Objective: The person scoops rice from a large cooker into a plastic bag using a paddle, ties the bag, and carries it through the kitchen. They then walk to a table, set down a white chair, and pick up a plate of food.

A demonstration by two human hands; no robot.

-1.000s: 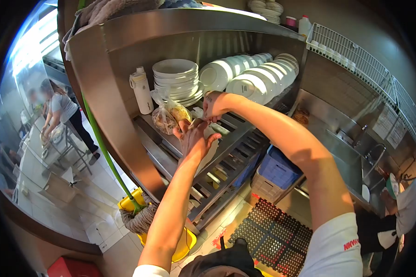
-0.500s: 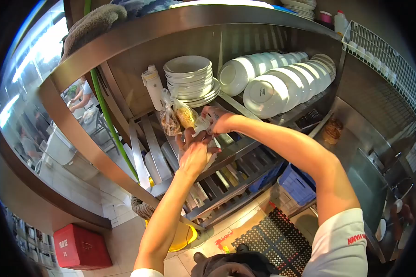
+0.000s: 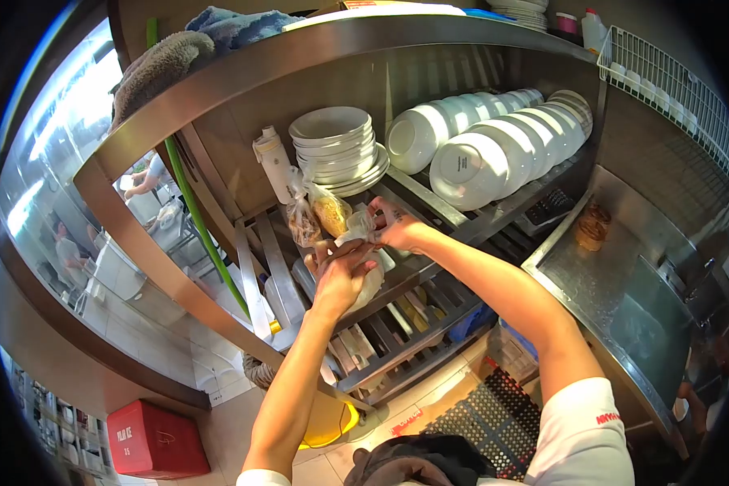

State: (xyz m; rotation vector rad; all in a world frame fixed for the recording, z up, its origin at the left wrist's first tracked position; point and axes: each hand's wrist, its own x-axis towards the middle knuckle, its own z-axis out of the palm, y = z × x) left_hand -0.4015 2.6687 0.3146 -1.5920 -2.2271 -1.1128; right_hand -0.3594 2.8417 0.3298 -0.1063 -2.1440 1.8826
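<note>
Both my hands are at the neck of a translucent plastic bag (image 3: 356, 227), held just over the slatted metal shelf. My left hand (image 3: 343, 274) pinches it from below, fingers bent. From the right, my right hand (image 3: 394, 228) grips the gathered plastic between thumb and fingers. The bag's pale lower part (image 3: 371, 285) hangs partly hidden behind my left hand; its contents I cannot make out. Just beyond my fingers stand two knotted clear bags, one with yellow food (image 3: 330, 214) and one with brownish food (image 3: 303, 223).
Behind the bags are a white bottle (image 3: 274, 166) and stacked white bowls and plates (image 3: 332, 146). Rows of white bowls (image 3: 471, 166) lie on their sides to the right. A steel sink (image 3: 624, 324) is at far right, a red box (image 3: 155, 441) on the floor at left.
My right hand has drawn slightly right and down, showing more of the translucent plastic between my hands. The view has shifted a little, with more of the sink showing.
</note>
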